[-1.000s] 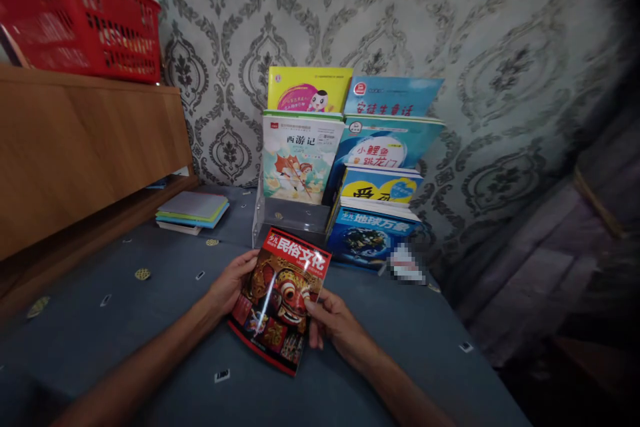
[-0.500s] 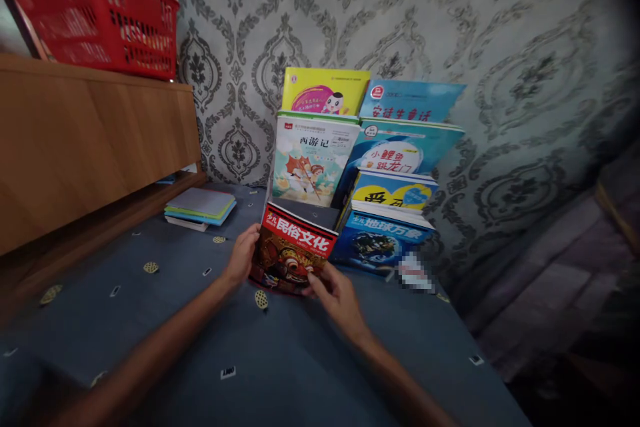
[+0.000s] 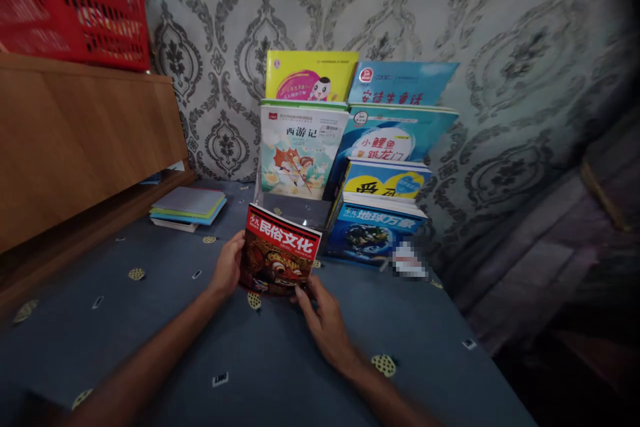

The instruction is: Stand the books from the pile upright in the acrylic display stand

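A red-and-dark book (image 3: 280,257) with white title characters is tilted back between my two hands. My left hand (image 3: 230,263) grips its left edge. At its lower right corner my right hand (image 3: 323,313) pinches it, thumb on the cover. Just behind it is a clear book rack (image 3: 320,223), its front left slot showing bare behind the book. Further back in the rack stand a white picture-covered book (image 3: 303,157) and a yellow book (image 3: 310,73). To the right, a blue earth-cover book (image 3: 367,237) stands in front of a yellow-and-blue book (image 3: 385,180) and taller blue books (image 3: 405,83).
A small stack of thin books (image 3: 190,203) lies on the dark patterned bedding (image 3: 165,320) to the left. A wooden cabinet (image 3: 85,140) with a red basket (image 3: 105,10) on top borders that side. Patterned wallpaper (image 3: 215,80) covers the back wall.
The red book has come away from the rack toward me, opening a gap in front of the front left slot. Both hands keep hold of it. The view has shifted slightly.
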A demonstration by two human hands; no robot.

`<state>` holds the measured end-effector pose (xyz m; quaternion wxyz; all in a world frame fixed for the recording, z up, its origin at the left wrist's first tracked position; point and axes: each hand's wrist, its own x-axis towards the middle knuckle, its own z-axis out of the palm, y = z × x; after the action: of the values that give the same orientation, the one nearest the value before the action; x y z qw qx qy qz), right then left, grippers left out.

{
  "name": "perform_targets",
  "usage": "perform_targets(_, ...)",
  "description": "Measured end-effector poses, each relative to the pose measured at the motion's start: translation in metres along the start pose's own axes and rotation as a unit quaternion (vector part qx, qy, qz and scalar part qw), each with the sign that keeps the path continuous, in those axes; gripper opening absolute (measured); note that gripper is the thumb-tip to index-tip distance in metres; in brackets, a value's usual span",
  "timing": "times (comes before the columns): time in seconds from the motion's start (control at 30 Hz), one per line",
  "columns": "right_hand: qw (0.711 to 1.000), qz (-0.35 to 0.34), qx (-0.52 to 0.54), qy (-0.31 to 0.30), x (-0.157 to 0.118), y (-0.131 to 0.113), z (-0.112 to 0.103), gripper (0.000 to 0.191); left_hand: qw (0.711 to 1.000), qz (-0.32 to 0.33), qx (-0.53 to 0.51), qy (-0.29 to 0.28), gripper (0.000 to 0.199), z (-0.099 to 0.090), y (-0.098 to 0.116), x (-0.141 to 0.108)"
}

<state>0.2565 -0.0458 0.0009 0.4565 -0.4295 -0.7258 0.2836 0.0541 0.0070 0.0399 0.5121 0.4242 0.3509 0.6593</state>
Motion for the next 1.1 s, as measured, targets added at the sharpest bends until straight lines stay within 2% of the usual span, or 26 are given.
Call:
perform_targets(0.47,1.000,-0.009,-0.011,-0.017,-0.0013,-0.0079,-0.0051,0.016,1.000,-0.010,0.010,-0.006,0.031,-0.0010,-0.0001,-0.0002)
perform_targets(1.1,1.000,-0.013,-0.004,-0.005,-0.0039,-0.0030,-0.0019,0.015,1.000,-0.006,-0.012,-0.002,0.030,-0.0040,-0.0026,-0.0013)
